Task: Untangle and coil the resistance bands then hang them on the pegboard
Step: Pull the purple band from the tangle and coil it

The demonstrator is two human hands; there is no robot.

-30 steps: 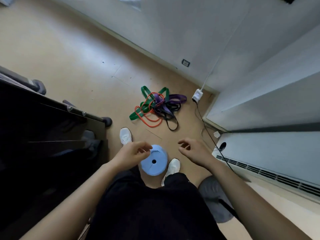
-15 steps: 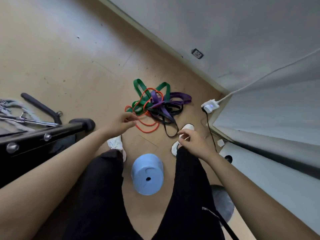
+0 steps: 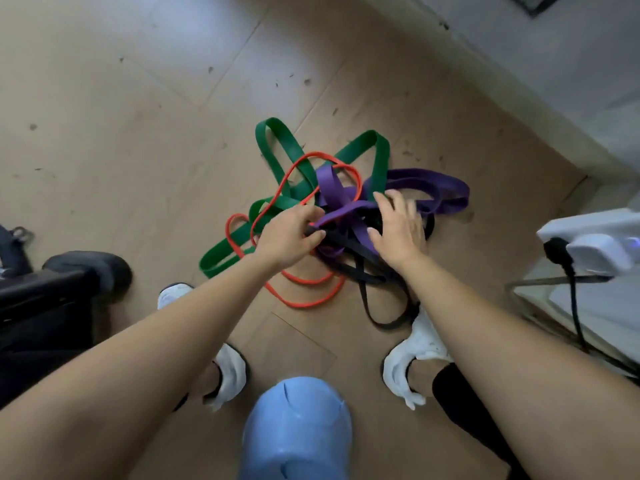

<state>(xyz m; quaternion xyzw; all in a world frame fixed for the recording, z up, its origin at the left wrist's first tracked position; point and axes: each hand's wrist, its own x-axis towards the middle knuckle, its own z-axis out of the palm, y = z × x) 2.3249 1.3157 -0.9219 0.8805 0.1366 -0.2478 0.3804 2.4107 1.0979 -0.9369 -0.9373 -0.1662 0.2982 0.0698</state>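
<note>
A tangled heap of resistance bands lies on the tan floor: a wide green band (image 3: 377, 157), a thin orange band (image 3: 304, 301), a purple band (image 3: 433, 187) and a black band (image 3: 384, 322), all looped through one another. My left hand (image 3: 287, 237) sits at the middle of the heap with its fingers curled around a black strand. My right hand (image 3: 398, 225) rests flat on the purple and black strands, fingers spread. No pegboard is in view.
A light blue upturned stool (image 3: 298, 427) stands between my white shoes (image 3: 412, 358). Black gym equipment (image 3: 52, 296) fills the left edge. A white power strip with a black plug and cable (image 3: 588, 247) sits at the right, below the grey wall (image 3: 554, 64).
I have bent down towards the floor, so the bands look much closer. Both hands have moved forward from near my legs onto the tangled heap, the left closing on a black strand.
</note>
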